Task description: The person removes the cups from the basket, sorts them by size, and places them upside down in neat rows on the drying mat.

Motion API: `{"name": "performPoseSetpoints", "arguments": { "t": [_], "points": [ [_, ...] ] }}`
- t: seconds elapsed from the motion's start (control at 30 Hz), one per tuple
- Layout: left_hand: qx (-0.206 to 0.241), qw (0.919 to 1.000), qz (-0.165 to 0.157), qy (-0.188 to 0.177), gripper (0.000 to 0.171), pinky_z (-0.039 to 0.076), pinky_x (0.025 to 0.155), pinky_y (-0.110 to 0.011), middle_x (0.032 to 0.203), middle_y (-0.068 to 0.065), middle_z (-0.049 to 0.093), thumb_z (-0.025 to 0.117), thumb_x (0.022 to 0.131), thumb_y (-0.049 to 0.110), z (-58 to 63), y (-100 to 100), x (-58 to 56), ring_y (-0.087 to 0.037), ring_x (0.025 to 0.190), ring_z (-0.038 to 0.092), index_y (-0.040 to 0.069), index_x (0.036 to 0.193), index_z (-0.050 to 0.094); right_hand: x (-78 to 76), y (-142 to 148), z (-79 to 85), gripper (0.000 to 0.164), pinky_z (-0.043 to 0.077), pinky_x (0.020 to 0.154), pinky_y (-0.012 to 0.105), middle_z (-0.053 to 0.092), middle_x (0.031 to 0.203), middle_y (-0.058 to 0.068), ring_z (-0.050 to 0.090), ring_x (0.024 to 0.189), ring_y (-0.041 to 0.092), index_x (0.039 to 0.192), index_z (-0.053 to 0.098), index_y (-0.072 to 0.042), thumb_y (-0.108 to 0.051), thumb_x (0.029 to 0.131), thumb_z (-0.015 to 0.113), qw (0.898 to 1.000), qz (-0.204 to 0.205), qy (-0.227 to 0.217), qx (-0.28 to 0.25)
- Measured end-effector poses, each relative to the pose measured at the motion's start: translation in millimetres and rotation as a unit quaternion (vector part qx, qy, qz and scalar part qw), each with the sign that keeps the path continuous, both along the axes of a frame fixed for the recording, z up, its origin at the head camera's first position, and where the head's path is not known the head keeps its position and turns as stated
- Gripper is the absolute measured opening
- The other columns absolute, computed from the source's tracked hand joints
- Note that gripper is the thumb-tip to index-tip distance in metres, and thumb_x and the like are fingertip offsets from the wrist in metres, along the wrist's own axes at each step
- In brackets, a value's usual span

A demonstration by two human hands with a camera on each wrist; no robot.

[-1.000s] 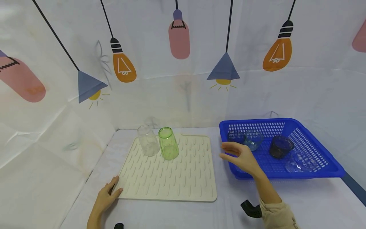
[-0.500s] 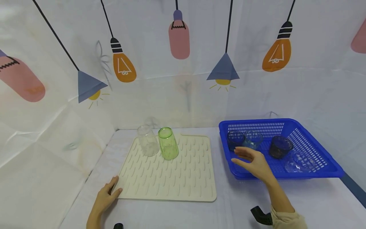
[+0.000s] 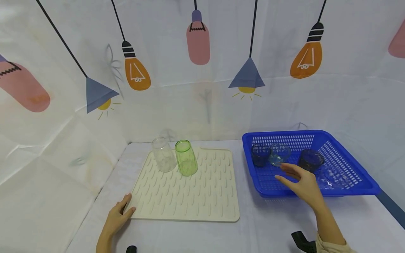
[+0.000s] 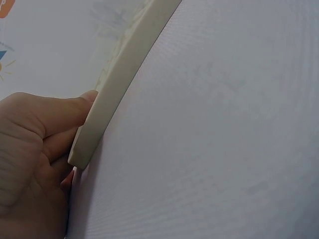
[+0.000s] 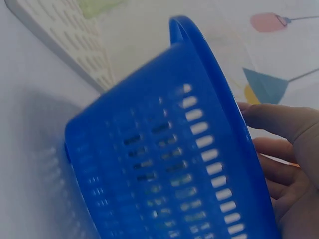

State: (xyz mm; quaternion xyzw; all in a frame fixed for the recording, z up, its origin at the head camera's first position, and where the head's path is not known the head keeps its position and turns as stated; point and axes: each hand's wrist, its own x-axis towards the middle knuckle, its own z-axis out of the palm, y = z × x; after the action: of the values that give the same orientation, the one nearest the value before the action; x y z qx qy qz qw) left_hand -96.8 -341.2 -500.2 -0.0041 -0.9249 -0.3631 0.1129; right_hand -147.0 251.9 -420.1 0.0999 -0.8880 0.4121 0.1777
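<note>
In the head view my left hand rests at the front left corner of the cream ridged drying mat. Its thumb touches the mat's edge in the left wrist view; the other fingers are partly hidden. A clear glass and a green glass stand on the mat's back left part. My right hand is over the front of the blue basket, fingers curved and apart from the thumb, holding nothing. Nearest it are a dark glass cup, a light blue glass cup and a clear glass.
A dark blue glass cup sits at the basket's left end. White cloth covers the table. Behind it hangs a white sheet printed with lamps. Black wrist pieces show near both arms at the front.
My right hand has moved right, from the basket's left rim to over its front middle. The left hand, the mat and both glasses on it have stayed put.
</note>
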Motion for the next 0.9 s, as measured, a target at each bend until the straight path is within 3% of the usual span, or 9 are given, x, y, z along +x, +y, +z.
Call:
{"name": "performPoseSetpoints", "arguments": {
  "t": [0.03, 0.13, 0.33, 0.4, 0.47, 0.57, 0.67, 0.8, 0.9],
  "points": [
    [-0.001, 1.0, -0.001, 0.002, 0.059, 0.012, 0.115, -0.028, 0.133, -0.032, 0.04, 0.066, 0.085, 0.015, 0.4, 0.1, -0.1, 0.025, 0.114, 0.014, -0.016, 0.129, 0.043, -1.3, 5.5, -3.9, 0.049, 0.053, 0.079, 0.018, 0.065, 0.112, 0.018, 0.065, 0.099, 0.026, 0.122, 0.06, -0.002, -0.017, 0.079, 0.077, 1.0, -0.005, 0.002, -0.001],
    [-0.001, 0.9999, -0.006, 0.012, 0.057, 0.011, 0.115, -0.026, 0.132, -0.034, 0.041, 0.066, 0.084, 0.012, 0.4, 0.3, -0.8, 0.029, 0.112, 0.014, -0.017, 0.128, 0.044, -4.2, 21.6, -16.3, 0.049, 0.055, 0.079, 0.026, 0.066, 0.112, 0.014, 0.065, 0.099, 0.024, 0.122, 0.06, -0.005, -0.019, 0.078, 0.077, 1.0, -0.024, 0.01, -0.001],
    [-0.004, 0.9997, -0.009, 0.023, 0.057, 0.008, 0.112, -0.013, 0.13, -0.035, 0.041, 0.067, 0.084, 0.01, -1.4, -0.5, -0.8, 0.034, 0.108, 0.014, -0.018, 0.127, 0.044, 9.3, 25.1, -3.3, 0.043, 0.045, 0.076, 0.002, 0.066, 0.107, 0.02, 0.055, 0.094, -0.014, 0.114, 0.062, 0.005, -0.011, 0.077, 0.078, 0.997, -0.05, 0.048, -0.025],
    [-0.003, 0.9997, -0.01, 0.02, 0.057, 0.008, 0.113, -0.014, 0.131, -0.035, 0.041, 0.066, 0.084, 0.011, -1.6, -0.7, -0.4, 0.034, 0.107, 0.013, -0.019, 0.127, 0.044, 14.4, 22.6, 3.6, 0.04, 0.04, 0.077, -0.003, 0.067, 0.106, 0.007, 0.048, 0.093, -0.022, 0.111, 0.063, 0.007, -0.007, 0.077, 0.077, 0.995, -0.066, 0.067, -0.031],
    [-0.004, 0.9997, -0.01, 0.02, 0.057, 0.009, 0.113, -0.018, 0.131, -0.035, 0.041, 0.067, 0.084, 0.011, -1.3, -0.5, -0.2, 0.034, 0.107, 0.013, -0.019, 0.127, 0.044, 16.5, 22.9, 5.3, 0.038, 0.039, 0.078, -0.003, 0.066, 0.103, -0.004, 0.048, 0.094, -0.022, 0.109, 0.063, 0.009, -0.003, 0.075, 0.077, 0.993, -0.077, 0.082, -0.045],
    [-0.004, 0.9997, -0.011, 0.023, 0.057, 0.009, 0.114, -0.019, 0.13, -0.035, 0.042, 0.067, 0.083, 0.01, -0.9, -0.1, -0.1, 0.034, 0.108, 0.014, -0.019, 0.126, 0.044, 16.2, 28.0, 2.5, 0.039, 0.037, 0.081, -0.004, 0.066, 0.104, -0.005, 0.05, 0.096, -0.018, 0.109, 0.064, 0.007, -0.001, 0.074, 0.078, 0.989, -0.095, 0.101, -0.058],
    [-0.004, 0.9996, -0.011, 0.025, 0.057, 0.011, 0.115, -0.025, 0.13, -0.035, 0.042, 0.067, 0.083, 0.01, -0.3, 0.5, 0.0, 0.034, 0.108, 0.014, -0.019, 0.126, 0.044, 14.8, 36.0, 1.4, 0.044, 0.032, 0.08, -0.005, 0.066, 0.108, 0.019, 0.061, 0.101, 0.01, 0.111, 0.063, 0.008, -0.002, 0.071, 0.079, 0.986, -0.121, 0.115, -0.024],
    [-0.002, 0.9998, -0.011, 0.017, 0.058, 0.013, 0.114, -0.037, 0.131, -0.035, 0.041, 0.067, 0.083, 0.011, 0.3, 0.6, 0.1, 0.033, 0.107, 0.013, -0.019, 0.127, 0.044, 14.1, 49.6, 6.2, 0.053, 0.045, 0.099, 0.036, 0.055, 0.114, 0.037, 0.051, 0.104, 0.053, 0.116, 0.057, 0.012, -0.01, 0.073, 0.078, 0.983, -0.148, 0.095, 0.049],
    [-0.004, 0.9998, -0.01, 0.013, 0.059, 0.013, 0.114, -0.036, 0.132, -0.034, 0.041, 0.068, 0.083, 0.012, 0.2, -0.4, -0.2, 0.033, 0.107, 0.012, -0.018, 0.127, 0.044, 14.5, 60.9, 9.0, 0.062, 0.033, 0.092, 0.07, 0.047, 0.122, 0.042, 0.041, 0.114, 0.059, 0.125, 0.049, 0.014, -0.019, 0.08, 0.075, 0.984, -0.153, 0.037, 0.084]
  ]
}}
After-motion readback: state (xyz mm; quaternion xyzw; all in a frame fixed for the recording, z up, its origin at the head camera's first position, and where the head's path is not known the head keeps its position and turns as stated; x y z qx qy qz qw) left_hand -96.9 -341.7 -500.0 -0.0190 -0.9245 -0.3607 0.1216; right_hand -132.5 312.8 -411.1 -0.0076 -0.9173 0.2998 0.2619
